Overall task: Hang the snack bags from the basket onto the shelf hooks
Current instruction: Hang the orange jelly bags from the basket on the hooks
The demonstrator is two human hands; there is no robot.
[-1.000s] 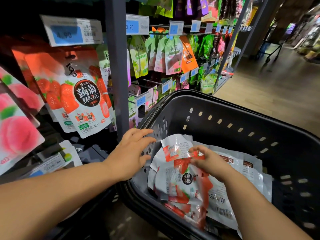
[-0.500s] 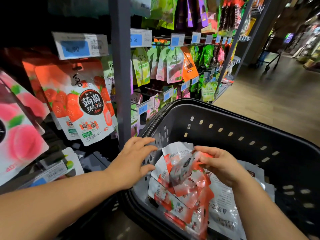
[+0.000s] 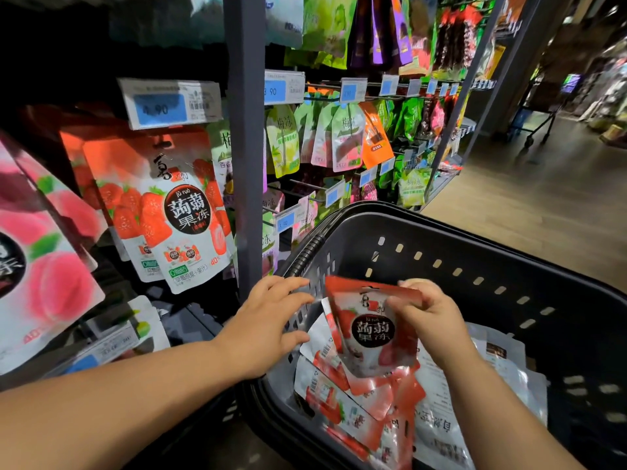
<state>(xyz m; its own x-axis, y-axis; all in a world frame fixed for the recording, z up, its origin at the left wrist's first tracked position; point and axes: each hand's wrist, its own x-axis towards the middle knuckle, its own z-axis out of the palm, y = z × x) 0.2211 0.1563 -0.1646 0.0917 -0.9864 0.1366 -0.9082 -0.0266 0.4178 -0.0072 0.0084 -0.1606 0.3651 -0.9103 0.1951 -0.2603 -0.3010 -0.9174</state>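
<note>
A dark metal upright of the store shelving rises just above the left hand. Up and to the right of the right hand, a brown wood-look floor runs down an aisle, and far along it stands a wheeled metal trolley. A second, slanted upright stands between. The shelf bay left of the left hand lies in deep shadow; the aisle's far end is brighter and blurred.

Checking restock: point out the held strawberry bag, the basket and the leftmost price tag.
strawberry bag (image 3: pixel 372 329), head view, black label
basket (image 3: pixel 458 307), head view, far wall
leftmost price tag (image 3: pixel 159 110), head view, blue patch
</note>
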